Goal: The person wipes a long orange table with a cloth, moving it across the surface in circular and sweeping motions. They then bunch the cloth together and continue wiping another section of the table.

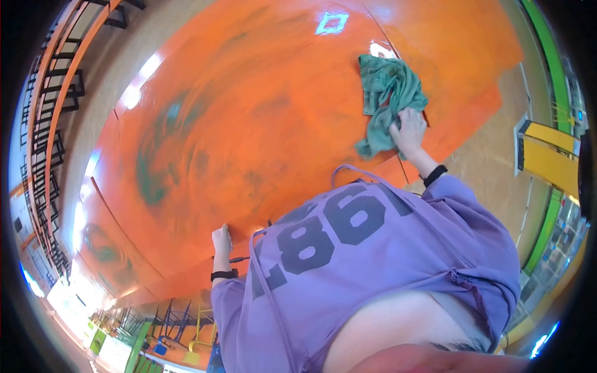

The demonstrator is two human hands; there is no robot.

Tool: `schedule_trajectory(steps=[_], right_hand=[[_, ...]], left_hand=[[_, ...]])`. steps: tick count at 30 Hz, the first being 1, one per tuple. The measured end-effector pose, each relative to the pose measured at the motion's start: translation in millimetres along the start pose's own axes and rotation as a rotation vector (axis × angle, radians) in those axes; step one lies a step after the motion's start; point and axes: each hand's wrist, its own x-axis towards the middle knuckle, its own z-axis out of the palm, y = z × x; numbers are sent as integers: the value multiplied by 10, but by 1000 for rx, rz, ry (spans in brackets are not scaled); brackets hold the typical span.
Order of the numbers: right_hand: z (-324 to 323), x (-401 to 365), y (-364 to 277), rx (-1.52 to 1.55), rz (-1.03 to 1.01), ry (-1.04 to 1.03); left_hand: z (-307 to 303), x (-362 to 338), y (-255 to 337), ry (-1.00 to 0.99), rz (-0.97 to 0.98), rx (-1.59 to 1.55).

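A crumpled green cloth point(388, 84) lies on the orange tabletop point(249, 112) at the upper right. My right hand point(409, 130) presses on the lower part of this cloth, its fingers bent around a fold. Near the table's front edge, my left hand point(222, 239) is curled closed by the orange surface; whether anything is inside it is hidden. Dark green smears point(152, 168) mark the left side of the tabletop, and fainter ones show around its middle.
A yellow chair-like object point(550, 152) stands on the floor at the right. Black-framed racks with orange rails point(53, 112) run along the far left. Coloured chairs point(186, 336) show at the lower left. Dark seams cross the tabletop.
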Motion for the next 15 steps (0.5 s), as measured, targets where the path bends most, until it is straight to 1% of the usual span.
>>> schedule_trajectory(steps=[3,6,7,10,13,15], right_hand=[[-51,-104,-378,84,-197,-54],[-3,-67,-729,154,-387,-101],[30,-35,-849,173,-451,-111],[131,98,-1296,277,-675,-35],[248,269,-1727,338,-767,15],[324,378,-1932,315,-778,1]], left_hand=[[-7,52,-73,-5,-48,-87],[-2,62,-93,11,-38,-99],[-2,55,-80,15,-61,-98],[-11,55,-53,20,-102,-95],[-44,120,-119,15,-102,-88],[-40,154,-138,19,-105,-93]])
